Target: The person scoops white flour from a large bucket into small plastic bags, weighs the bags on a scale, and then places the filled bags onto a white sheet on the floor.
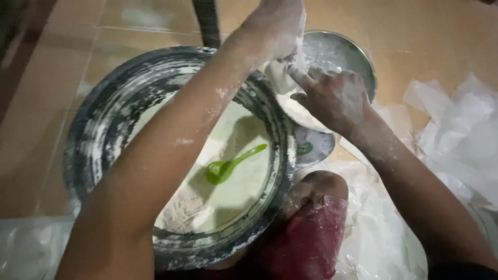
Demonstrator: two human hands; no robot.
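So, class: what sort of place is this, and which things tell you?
Probably a home or small workshop floor used for packing flour: a big flour-filled basin with a green scoop, a small scale, and clear plastic bags on tan tiles.

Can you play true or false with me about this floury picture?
1. A green spoon lies in the flour. True.
2. The basin of flour is bright red. False: it is dark metal dusted with white.
3. Both hands are at a bag of flour over the scale. True: the left hand is above it, the right hand at its side.
4. The hands are clean. False: flour coats them.
5. The basin sits on a table. False: it sits on a tiled floor.
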